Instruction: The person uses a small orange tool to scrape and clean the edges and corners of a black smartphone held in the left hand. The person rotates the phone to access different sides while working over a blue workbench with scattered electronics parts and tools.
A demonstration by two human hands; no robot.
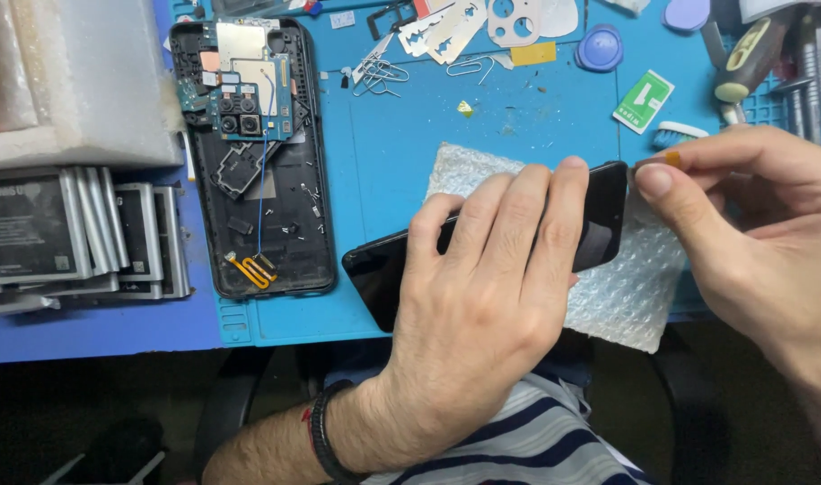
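My left hand [482, 296] lies over a black phone screen panel [599, 220] and holds it down on a sheet of bubble wrap [626, 287]. The panel's left end [374, 269] sticks out past my wrist. My right hand [742, 216] pinches a small orange-brown strip [671, 160] between thumb and forefinger at the panel's upper right corner. To the left, an opened phone body [258, 162] lies face down on the blue work mat [383, 135], showing its circuit board, cameras and an orange flex cable.
A stack of flat phone batteries [69, 233] sits at the left edge below white foam [78, 81]. Along the back are paper clips [383, 72], cut-out plastic pieces [464, 27], blue picks [599, 47], a green packet [644, 101], a brush [680, 135] and screwdrivers [751, 58].
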